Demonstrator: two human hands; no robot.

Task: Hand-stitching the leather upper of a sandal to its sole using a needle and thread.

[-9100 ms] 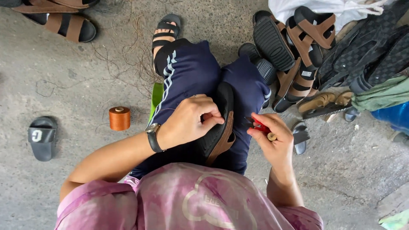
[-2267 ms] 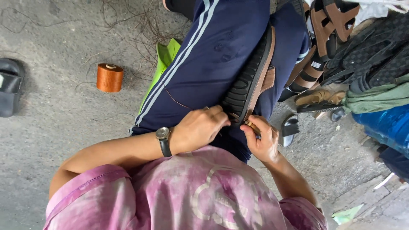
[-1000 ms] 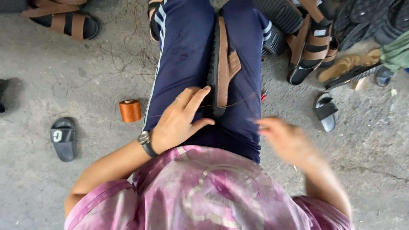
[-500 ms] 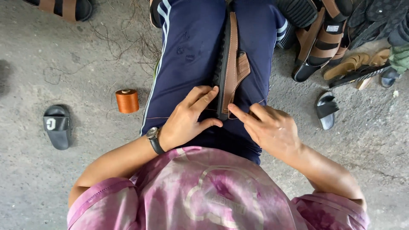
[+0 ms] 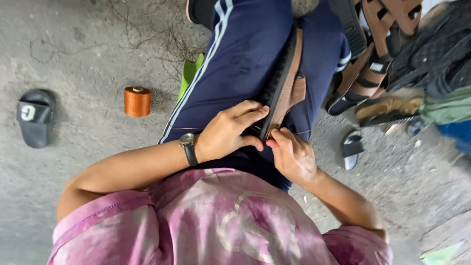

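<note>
A brown sandal with a black ribbed sole (image 5: pixel 283 81) stands on its edge between my knees, clamped by my dark blue trouser legs (image 5: pixel 235 59). My left hand (image 5: pixel 229 131), with a wristwatch on the wrist, grips the sandal's near end from the sole side. My right hand (image 5: pixel 290 155) pinches the same end from the brown upper side, fingertips pressed to the edge. A thin brown thread runs across my lap near both hands. Whether a needle is between the fingers is hidden.
An orange thread spool (image 5: pixel 137 101) stands on the concrete floor left of my leg. A black slide (image 5: pixel 34 117) lies further left. A green object (image 5: pixel 189 73) peeks from under my leg. Several sandals (image 5: pixel 373 59) and a small black one (image 5: pixel 351 147) lie to the right.
My right hand, which swung out to the side a second ago, has come back to the sandal's near end. The left hand has stayed on the sole.
</note>
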